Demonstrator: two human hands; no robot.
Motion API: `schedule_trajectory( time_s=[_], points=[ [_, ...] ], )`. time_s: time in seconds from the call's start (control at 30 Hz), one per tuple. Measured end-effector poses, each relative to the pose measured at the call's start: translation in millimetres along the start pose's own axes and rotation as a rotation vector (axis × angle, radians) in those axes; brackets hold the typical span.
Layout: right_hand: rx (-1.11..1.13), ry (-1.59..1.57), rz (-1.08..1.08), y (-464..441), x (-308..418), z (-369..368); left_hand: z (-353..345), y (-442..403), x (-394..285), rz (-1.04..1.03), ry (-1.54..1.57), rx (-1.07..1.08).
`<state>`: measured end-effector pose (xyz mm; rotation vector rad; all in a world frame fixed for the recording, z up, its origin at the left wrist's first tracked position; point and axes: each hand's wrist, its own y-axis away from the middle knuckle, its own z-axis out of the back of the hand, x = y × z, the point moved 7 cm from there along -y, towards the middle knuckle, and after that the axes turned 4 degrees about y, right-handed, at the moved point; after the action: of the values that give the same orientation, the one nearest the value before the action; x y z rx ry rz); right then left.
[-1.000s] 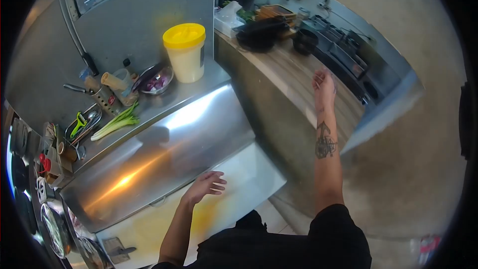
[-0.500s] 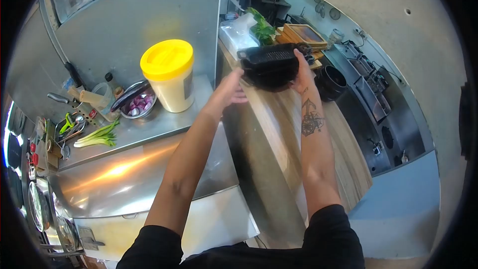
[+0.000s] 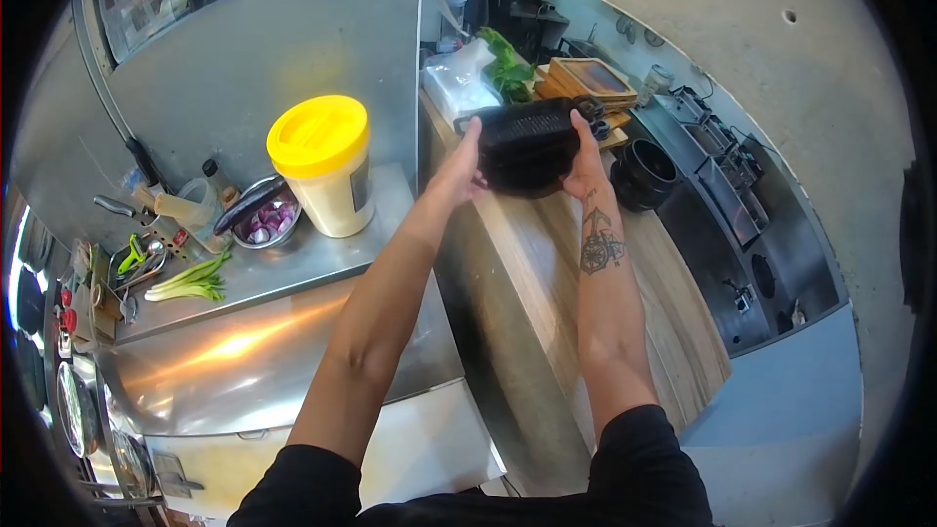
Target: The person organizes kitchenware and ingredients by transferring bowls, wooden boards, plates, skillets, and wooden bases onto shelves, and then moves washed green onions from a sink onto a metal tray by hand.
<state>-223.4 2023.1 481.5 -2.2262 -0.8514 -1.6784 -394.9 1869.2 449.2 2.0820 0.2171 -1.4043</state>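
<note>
Left of the tub (image 3: 337, 200), a bowl (image 3: 269, 244) holds onion (image 3: 269, 222) (purple, in pieces), while right of the tub the left hand (image 3: 459, 166) and right hand (image 3: 586, 158) clamp their fingers on a dish (image 3: 527, 146) — black, boxy, ridged.

Head-worn, facing forward and down past both forearms (image 3: 615, 332) to the hands (image 3: 586, 168), fairly near; wide and curved at the edges, taking in the wooden surface (image 3: 675, 307) below them.
</note>
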Motion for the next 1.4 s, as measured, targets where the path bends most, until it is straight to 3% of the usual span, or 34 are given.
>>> schedule_trajectory(
  time_s=[0.13,0.23,0.43,0.57,0.63,0.83,0.93,1.0,1.13,1.3,1.4],
  points=[
    [0.174,-0.112,-0.052,15,-16,-1,11,16,11,0.000,0.018,-0.045],
    [0.123,-0.178,0.101,34,-21,-8,21,29,16,-0.030,0.004,-0.064],
    [-0.016,-0.205,0.171,84,-36,-28,42,84,32,-0.118,-0.086,-0.163],
    [0.059,-0.239,0.206,128,-48,-54,66,131,46,-0.222,-0.074,-0.232],
    [-0.004,-0.199,0.227,149,-61,-57,82,167,55,-0.248,-0.068,-0.266],
    [0.043,-0.131,0.255,285,-112,-123,161,314,115,-0.263,0.105,-0.343],
    [0.180,-0.161,0.162,336,-187,-147,217,408,153,-0.354,0.191,-0.400],
    [0.267,-0.130,0.082,386,-239,-180,262,477,195,-0.277,0.177,-0.521],
    [0.610,-0.118,-0.103,522,-333,-284,359,640,281,-0.089,0.131,-0.751],
    [0.774,-0.159,-0.286,705,-446,-414,469,843,374,-0.094,0.238,-1.040],
    [1.035,-0.151,-0.481,819,-489,-503,521,970,401,-0.070,0.209,-1.252]
  ],
)
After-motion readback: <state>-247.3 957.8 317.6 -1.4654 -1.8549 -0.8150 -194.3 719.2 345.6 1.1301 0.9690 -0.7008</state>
